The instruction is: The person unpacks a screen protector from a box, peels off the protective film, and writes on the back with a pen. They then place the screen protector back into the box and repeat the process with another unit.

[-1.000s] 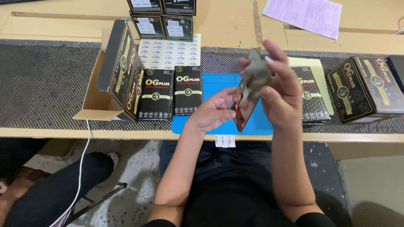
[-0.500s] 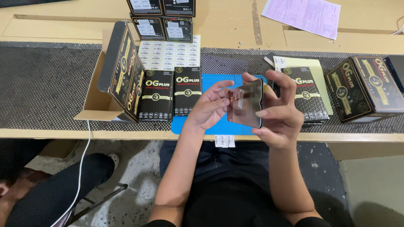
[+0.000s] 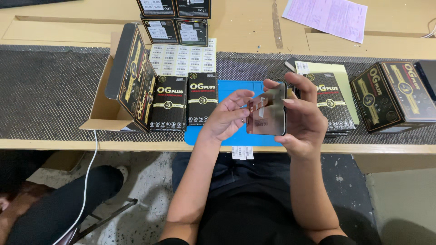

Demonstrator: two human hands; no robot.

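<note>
**Glossy screen panel held between two hands above a blue mat**

Black woven matting (image 3: 50,90) covers the far left of the wooden table (image 3: 54,31). On it stands an open cardboard carton (image 3: 105,106) with a black-and-gold lid (image 3: 132,75) tipped upright. Just right of the carton lie two flat black boxes (image 3: 186,102), side by side and touching, and behind them a white sheet of small labels (image 3: 181,56). Four more black boxes (image 3: 175,18) are stacked at the table's far edge. A white cable (image 3: 91,177) hangs from the near edge toward the floor.

At centre, a blue mat (image 3: 236,88) lies on the table. Above its near edge the left hand (image 3: 225,118) reaches in, its fingers (image 3: 240,97) together and touching the left edge of a dark, glossy screen panel (image 3: 267,113). The panel is held off the table, upright and facing the camera, with a small orange strip near its left side. The right hand (image 3: 304,113) grips the panel from the right, thumb below and fingers curled over the top edge, clamped on it.

Further right, another flat black box (image 3: 334,104) rests on a yellow sheet (image 3: 347,86). A larger black-and-gold box (image 3: 395,95) sits near the right edge, and a pink paper (image 3: 327,16) lies at the far side.
</note>
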